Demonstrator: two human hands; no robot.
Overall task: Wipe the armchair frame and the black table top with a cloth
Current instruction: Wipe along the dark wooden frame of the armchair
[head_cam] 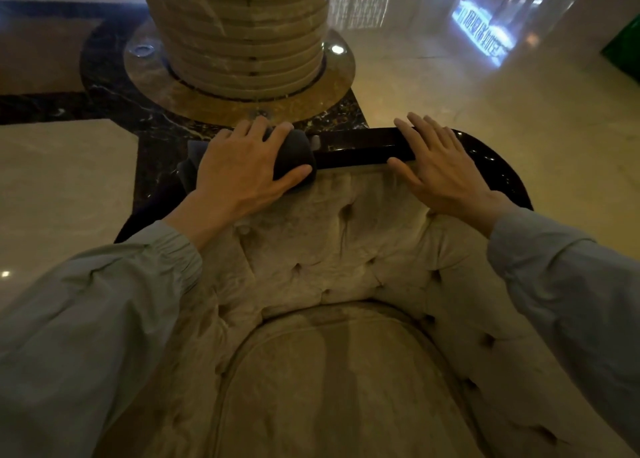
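Observation:
A beige tufted armchair fills the lower view, its seat cushion toward me. Its glossy black wooden frame runs along the top of the backrest and curves down on the right. My left hand presses a dark grey cloth folded over the left part of that top rail, thumb on the near side. My right hand lies flat on the rail to the right, fingers spread, holding nothing. The left end of the frame is hidden by my hand and the cloth. No black table is in view.
Behind the chair stands a wide ribbed stone column on a round base ring. Polished marble floor with a dark inlay band surrounds it. A green object sits at the far right edge.

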